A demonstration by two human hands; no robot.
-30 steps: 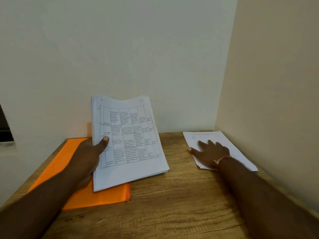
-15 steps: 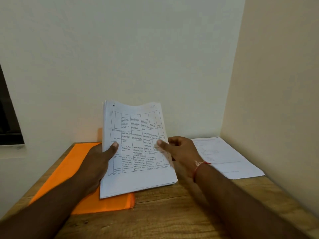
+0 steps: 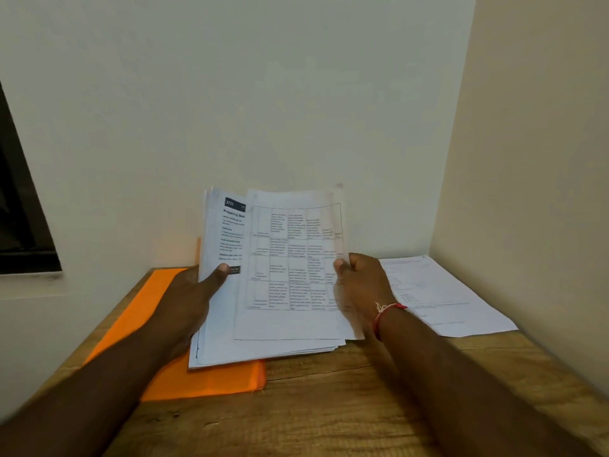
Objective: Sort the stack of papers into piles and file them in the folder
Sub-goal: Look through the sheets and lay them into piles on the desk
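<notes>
The left hand grips the thick stack of white printed papers from its 9 o'clock edge, thumb on top and fingers out of sight beneath. It holds the stack tilted up toward the camera, probably so that each page can be read before sorting. The right hand pinches the 3 o'clock edge of the top white sheet printed with a ruled table, thumb on its face. This sheet is slid sideways off the stack and seems bound for the white sheet lying flat on the counter at 3 o'clock, apparently the start of a pile.

The stack's lower edge rests over the flat orange folder, which lies shut at 8 o'clock on the brown wooden counter, waiting for filing.

The page uncovered beneath shows "3727" in white on a dark banner, then a bold heading beginning "Preparing" (its next word is cut off by the top sheet). The table's text is too small to read.
</notes>
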